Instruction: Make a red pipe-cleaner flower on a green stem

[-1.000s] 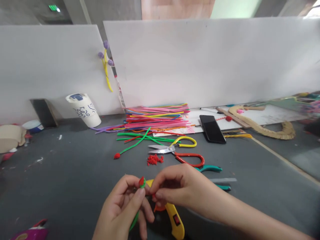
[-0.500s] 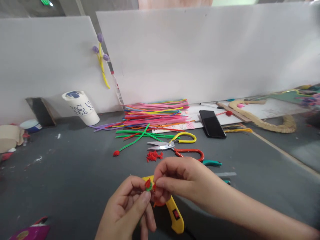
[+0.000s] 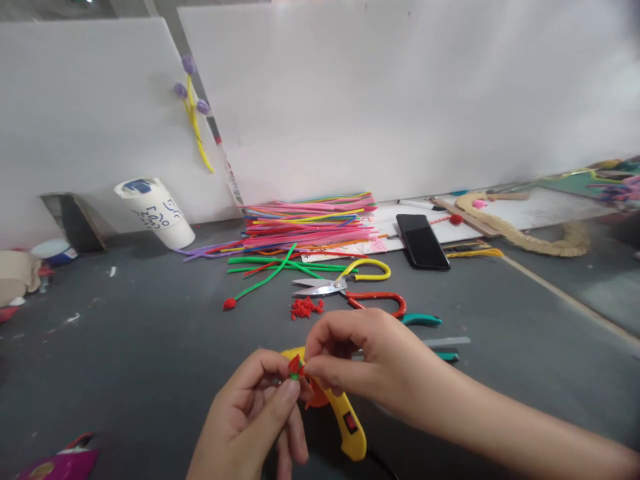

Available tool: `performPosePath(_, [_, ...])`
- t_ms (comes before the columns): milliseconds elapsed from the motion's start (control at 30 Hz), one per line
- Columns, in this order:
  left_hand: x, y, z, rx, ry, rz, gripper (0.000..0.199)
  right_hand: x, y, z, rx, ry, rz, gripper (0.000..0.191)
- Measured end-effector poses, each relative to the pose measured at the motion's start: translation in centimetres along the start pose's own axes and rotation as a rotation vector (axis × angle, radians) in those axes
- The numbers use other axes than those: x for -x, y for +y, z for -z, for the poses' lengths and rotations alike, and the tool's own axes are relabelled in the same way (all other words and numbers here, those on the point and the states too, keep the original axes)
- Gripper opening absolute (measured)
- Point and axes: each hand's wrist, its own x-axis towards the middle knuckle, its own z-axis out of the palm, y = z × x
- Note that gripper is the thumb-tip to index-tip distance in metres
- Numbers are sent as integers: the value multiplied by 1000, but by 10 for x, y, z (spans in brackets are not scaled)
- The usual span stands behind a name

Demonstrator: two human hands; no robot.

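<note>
My left hand pinches a small pipe-cleaner flower bud, red petals on a green base, between thumb and forefinger. Thumb and forefinger of my right hand are closed on a small red piece at the bud's right side; the fingers mostly hide it. Under both hands lies a yellow glue gun with a red switch, partly covered. Just beyond is a little heap of red pipe-cleaner bits. Open scissors with one yellow and one red handle lie behind it.
A finished-looking red bud on a green stem lies left of the scissors. Farther back are bundled pipe cleaners, a phone and a white cup. Teal-handled pliers lie partly behind my right arm. White boards stand upright behind.
My right fingers have moved slightly left, bringing the red piece from just beside the bud up against it. The left hand keeps its pinch. The whole view has shifted slightly.
</note>
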Motion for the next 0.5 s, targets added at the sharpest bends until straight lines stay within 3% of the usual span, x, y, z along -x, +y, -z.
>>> performPosePath(500, [0, 0, 0, 6, -33, 10, 36, 0, 2, -3, 41, 29, 68, 9])
